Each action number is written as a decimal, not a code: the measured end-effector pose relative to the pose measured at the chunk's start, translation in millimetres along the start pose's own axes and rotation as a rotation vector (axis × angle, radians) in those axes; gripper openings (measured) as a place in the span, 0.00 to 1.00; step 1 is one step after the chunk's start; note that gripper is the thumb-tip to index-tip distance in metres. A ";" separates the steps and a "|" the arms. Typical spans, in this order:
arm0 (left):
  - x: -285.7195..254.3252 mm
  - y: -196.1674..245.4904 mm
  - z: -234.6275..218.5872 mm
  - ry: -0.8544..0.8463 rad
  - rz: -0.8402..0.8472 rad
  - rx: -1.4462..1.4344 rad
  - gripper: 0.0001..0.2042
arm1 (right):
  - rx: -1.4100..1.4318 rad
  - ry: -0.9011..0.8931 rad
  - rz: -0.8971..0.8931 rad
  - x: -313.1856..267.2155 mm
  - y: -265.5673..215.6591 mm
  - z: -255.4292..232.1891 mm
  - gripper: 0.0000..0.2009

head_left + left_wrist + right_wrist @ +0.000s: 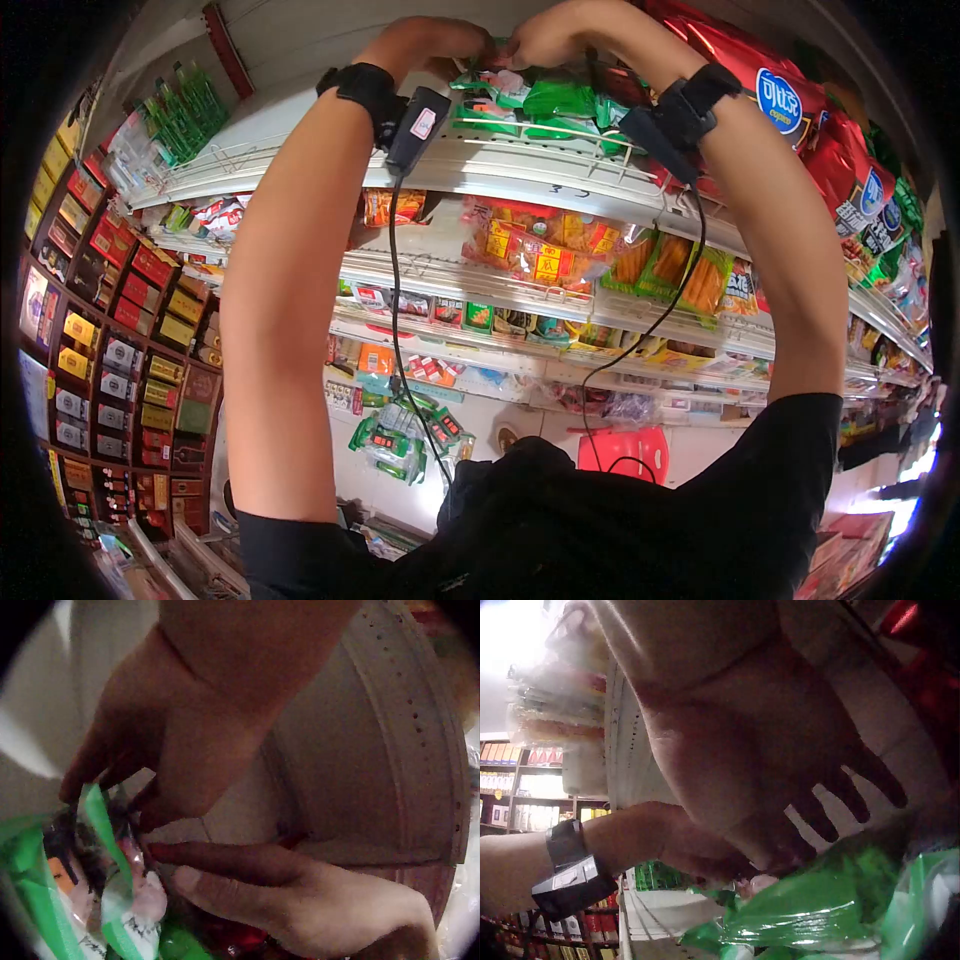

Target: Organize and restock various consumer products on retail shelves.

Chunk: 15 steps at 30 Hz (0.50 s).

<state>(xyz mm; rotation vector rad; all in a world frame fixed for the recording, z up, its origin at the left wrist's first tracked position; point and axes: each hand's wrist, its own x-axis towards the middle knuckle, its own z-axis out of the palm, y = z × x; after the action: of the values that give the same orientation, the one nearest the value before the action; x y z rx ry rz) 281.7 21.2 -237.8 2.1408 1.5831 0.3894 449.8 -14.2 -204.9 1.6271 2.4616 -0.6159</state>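
Note:
At the top of the head view, both bare hands are close together over green snack packets (560, 98) on the upper shelf. In the left wrist view, my left hand (180, 727) reaches down with fingers and thumb on either side of the top of a green-and-clear snack packet (94, 855). My right hand (300, 900) comes in from the other side, its index finger and thumb extended toward that packet's edge. From the right wrist view, the fingers of the right hand are spread and fairly straight over a shiny green packet (802, 907).
A wire rail (560, 132) runs along the shelf front. Large red bags (800, 100) stand at the right, green bottles (185, 110) at the far left. Lower shelves hold more packaged snacks (550, 245). A red stool (622, 455) and green packages (395, 440) are on the floor.

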 end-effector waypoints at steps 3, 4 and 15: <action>-0.6 -6.8 -1.8 -0.126 0.136 -0.076 0.23 | -0.261 0.057 -0.060 -9.6 -7.9 -6.9 0.17; -6.2 -5.2 -1.3 -0.117 0.122 -0.104 0.22 | -0.283 0.070 -0.039 -7.8 -5.3 -8.4 0.17; -11.0 -5.4 1.7 -0.156 0.171 -0.117 0.20 | -0.624 0.083 0.260 -20.5 -2.1 -6.8 0.14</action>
<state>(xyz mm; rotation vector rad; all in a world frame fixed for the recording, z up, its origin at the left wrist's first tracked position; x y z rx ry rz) 274.7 11.6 -241.6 2.1663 1.2664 0.3512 457.1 -29.7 -191.5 1.6628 2.1174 0.2419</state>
